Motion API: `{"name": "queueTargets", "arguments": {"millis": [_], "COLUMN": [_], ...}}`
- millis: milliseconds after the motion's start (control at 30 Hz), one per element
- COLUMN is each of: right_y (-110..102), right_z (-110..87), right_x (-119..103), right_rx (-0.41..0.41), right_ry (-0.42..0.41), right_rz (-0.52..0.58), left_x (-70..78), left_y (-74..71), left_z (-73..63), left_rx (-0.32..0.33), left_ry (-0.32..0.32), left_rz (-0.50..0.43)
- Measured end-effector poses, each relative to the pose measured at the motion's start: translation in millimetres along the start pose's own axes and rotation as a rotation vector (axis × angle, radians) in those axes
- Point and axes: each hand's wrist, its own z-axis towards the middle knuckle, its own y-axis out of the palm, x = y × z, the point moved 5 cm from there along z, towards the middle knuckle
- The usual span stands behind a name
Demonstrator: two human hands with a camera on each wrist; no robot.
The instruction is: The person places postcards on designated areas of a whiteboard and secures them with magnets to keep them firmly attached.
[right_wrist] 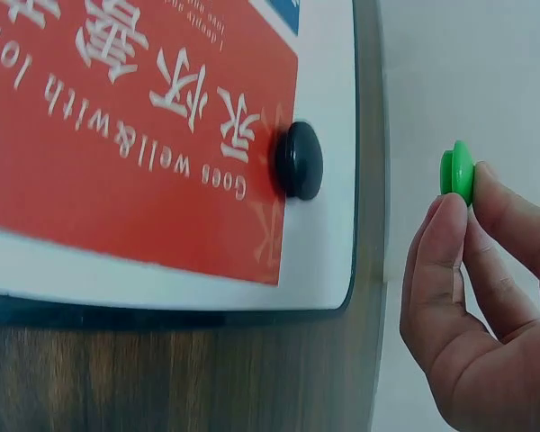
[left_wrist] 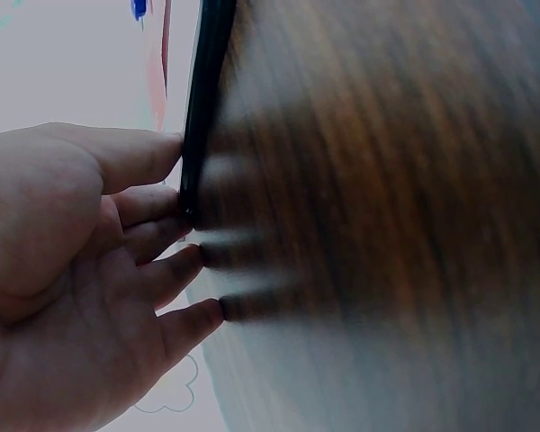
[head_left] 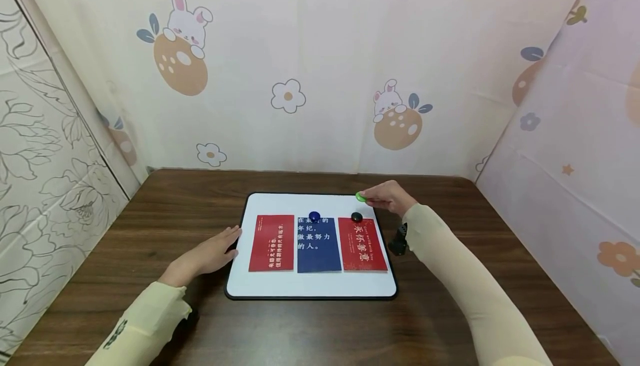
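A small whiteboard [head_left: 320, 287] with a black rim lies on the table. My right hand [head_left: 392, 196] pinches a green round magnet [right_wrist: 459, 173] between thumb and fingers, above the board's far right corner. On the board are a red card [head_left: 272, 242] at the left, a blue card [head_left: 318, 257] in the middle and another red card [head_left: 365, 244] at the right. A blue magnet [head_left: 314, 216] sits on the blue card's top edge. At the right card's top edge sits a black magnet [right_wrist: 301, 161]. My left hand [head_left: 215, 251] rests against the board's left rim, fingers extended.
The brown wooden table [head_left: 150, 232] extends around the board on all sides. Behind it hangs a pale curtain [head_left: 320, 133] printed with rabbits and flowers, and more patterned cloth [head_left: 575, 188] stands at the right.
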Motion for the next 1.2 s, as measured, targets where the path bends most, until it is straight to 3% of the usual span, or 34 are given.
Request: {"name": "queueTargets", "arguments": {"millis": [1200], "right_y": [89.2], "right_z": [-1.1], "right_x": [-4.2], "right_rx": [-0.059], "right_ry": [0.043], "right_rz": [-0.029], "left_x": [-2.4], "left_y": [1.0], "left_z": [3.3], "left_rx": [-0.004], "left_ry": [-0.017], "left_rz": [0.003]}}
